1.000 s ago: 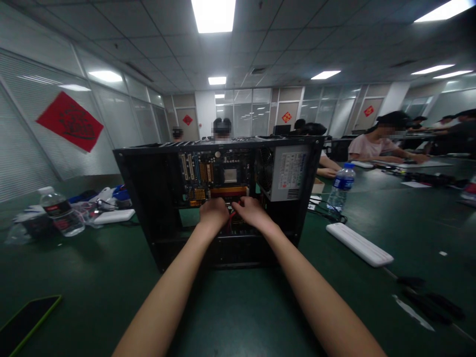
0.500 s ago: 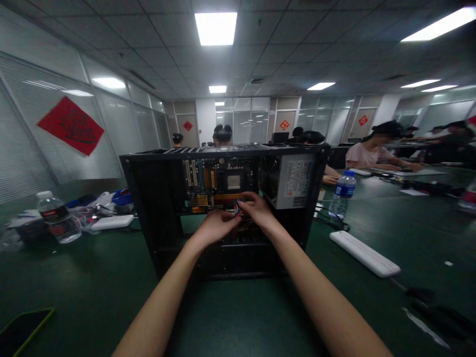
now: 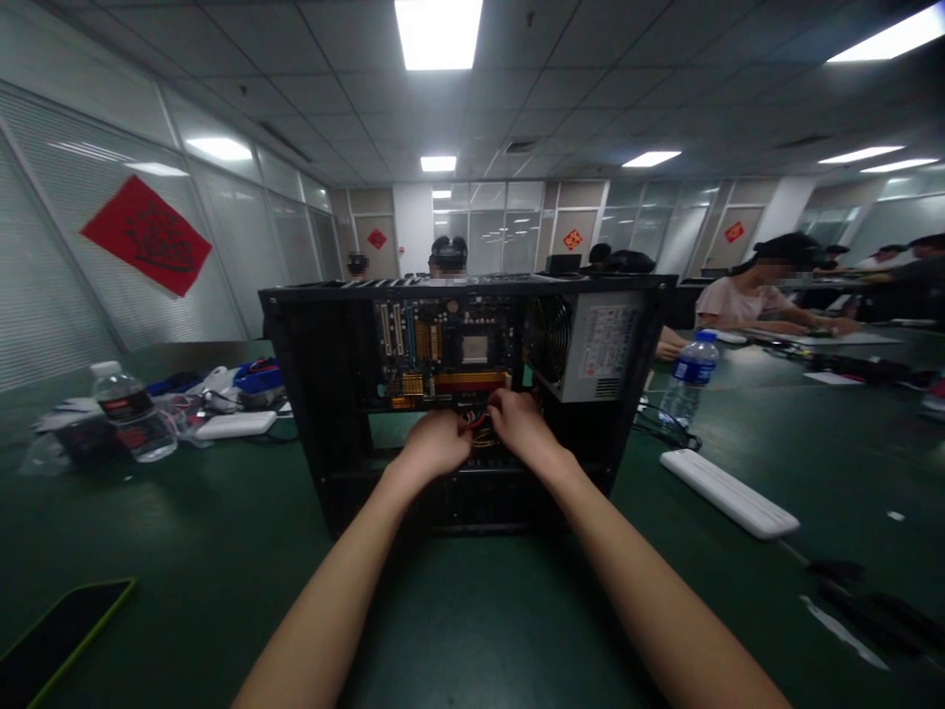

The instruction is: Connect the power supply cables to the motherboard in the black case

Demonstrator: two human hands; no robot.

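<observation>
No text legible, red wall sign unclear, power supply label too small, blue bottle label blurred

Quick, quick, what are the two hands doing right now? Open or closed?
Left hand: closed, seemingly pinching the thin red wires.
Right hand: closed, seemingly pinching the same wires; the exact grip is partly hidden.

Two hands, one computer case

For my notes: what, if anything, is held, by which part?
The left hand and right hand hold thin wires at either end of the visible stretch; exact grip hidden.
</observation>
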